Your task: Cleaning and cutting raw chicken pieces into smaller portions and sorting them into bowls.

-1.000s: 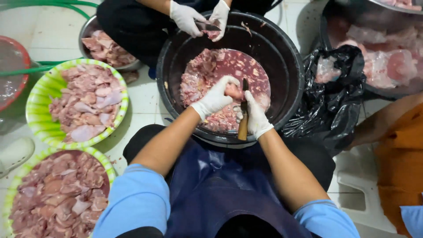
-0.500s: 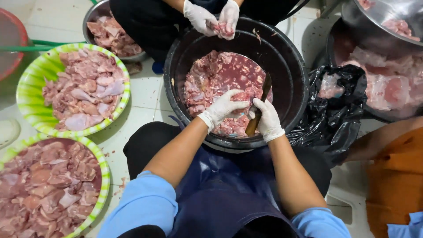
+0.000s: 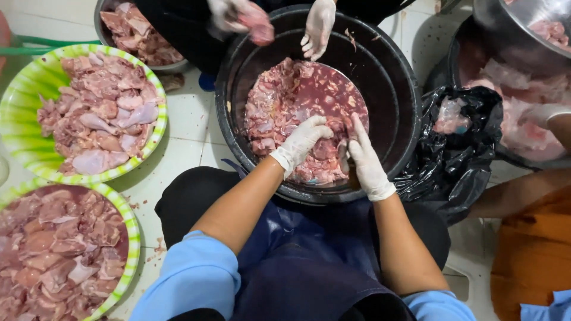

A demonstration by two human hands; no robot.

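Observation:
A black round tub (image 3: 392, 77) between my knees holds raw pink meat pieces (image 3: 297, 95) in reddish liquid. My left hand (image 3: 300, 142), in a white glove, curls its fingers on a piece of meat at the near side of the pile. My right hand (image 3: 364, 157), also gloved, lies next to it with fingers stretched forward over the meat. What lies under its palm is hidden. At the tub's far rim another person's gloved hands hover: one hand (image 3: 229, 12) holds a piece of meat (image 3: 259, 28), the other hand (image 3: 318, 24) is spread.
Two green-rimmed bowls (image 3: 24, 89) (image 3: 134, 238) heaped with meat stand on the tiled floor at my left. A metal bowl of meat (image 3: 137, 32) sits at the back left. A black plastic bag (image 3: 470, 160) and more tubs of meat (image 3: 523, 125) are on the right, beside a person in orange (image 3: 535, 249).
My hands have shifted slightly forward on the meat. The wooden-handled knife seen in my right hand earlier no longer shows. The other person's hands have lifted their piece higher.

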